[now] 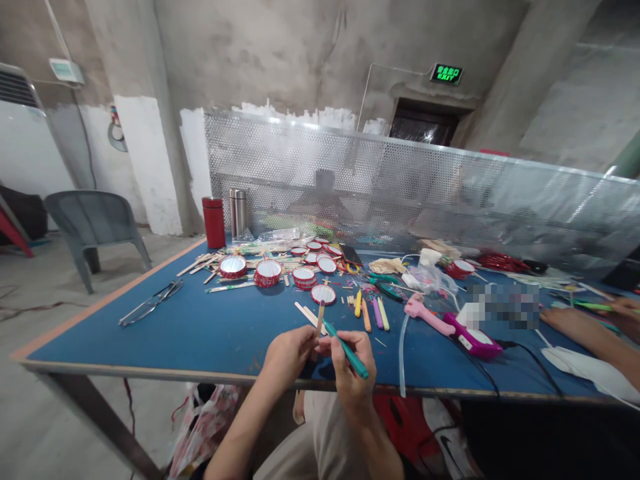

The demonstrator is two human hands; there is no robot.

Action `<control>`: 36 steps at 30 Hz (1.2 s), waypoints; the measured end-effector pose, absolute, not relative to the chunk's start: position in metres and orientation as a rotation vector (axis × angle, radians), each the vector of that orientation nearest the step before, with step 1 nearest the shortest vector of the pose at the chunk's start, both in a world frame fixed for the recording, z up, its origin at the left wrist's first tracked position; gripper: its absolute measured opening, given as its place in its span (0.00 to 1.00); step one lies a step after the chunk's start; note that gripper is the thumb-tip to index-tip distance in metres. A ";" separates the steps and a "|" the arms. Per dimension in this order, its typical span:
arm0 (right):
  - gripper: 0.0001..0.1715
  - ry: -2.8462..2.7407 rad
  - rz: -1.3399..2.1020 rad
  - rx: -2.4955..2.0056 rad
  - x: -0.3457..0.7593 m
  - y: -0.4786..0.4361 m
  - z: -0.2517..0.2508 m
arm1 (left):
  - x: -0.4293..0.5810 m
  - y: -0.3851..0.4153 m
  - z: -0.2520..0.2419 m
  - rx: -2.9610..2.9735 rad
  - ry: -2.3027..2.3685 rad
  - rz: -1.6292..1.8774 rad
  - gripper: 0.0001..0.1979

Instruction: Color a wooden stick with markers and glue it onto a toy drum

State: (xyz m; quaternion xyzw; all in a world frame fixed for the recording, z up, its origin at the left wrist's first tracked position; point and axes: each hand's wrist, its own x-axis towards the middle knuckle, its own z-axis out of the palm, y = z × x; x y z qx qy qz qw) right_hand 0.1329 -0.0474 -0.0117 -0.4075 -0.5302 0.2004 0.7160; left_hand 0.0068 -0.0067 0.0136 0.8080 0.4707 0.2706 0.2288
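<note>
Upright in my left hand (pixel 290 357) is a flat wooden craft stick (pixel 321 317), pinched near its lower end. My right hand (pixel 355 373) grips a teal marker pen (pixel 356 360), its tip pointing up and left, close to the stick; whether they touch I cannot tell. Just beyond, a small round drum-like piece with a white face and red rim (pixel 323 294) lies on the blue table (pixel 190 333). Loose wooden sticks (pixel 305 313) lie behind my hands. Right of them are short colored marker pens, yellow (pixel 358 303), orange (pixel 367 315) and purple (pixel 377 313).
Several red-rimmed round pieces (pixel 269 272) and scattered sticks fill the back. Glasses (pixel 150 303) lie at left, near a red flask (pixel 214 223) and a steel flask (pixel 239 212). A pink glue gun (pixel 429 315) lies at right, beside a co-worker's hand (pixel 570 327).
</note>
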 end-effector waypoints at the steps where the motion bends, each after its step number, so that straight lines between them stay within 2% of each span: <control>1: 0.06 -1.178 0.449 -0.897 0.133 -0.047 -0.012 | 0.007 -0.007 0.014 2.223 1.293 0.740 0.12; 36: 0.06 -1.155 0.400 -0.935 0.132 -0.047 -0.010 | 0.007 -0.009 0.017 2.219 1.280 0.745 0.12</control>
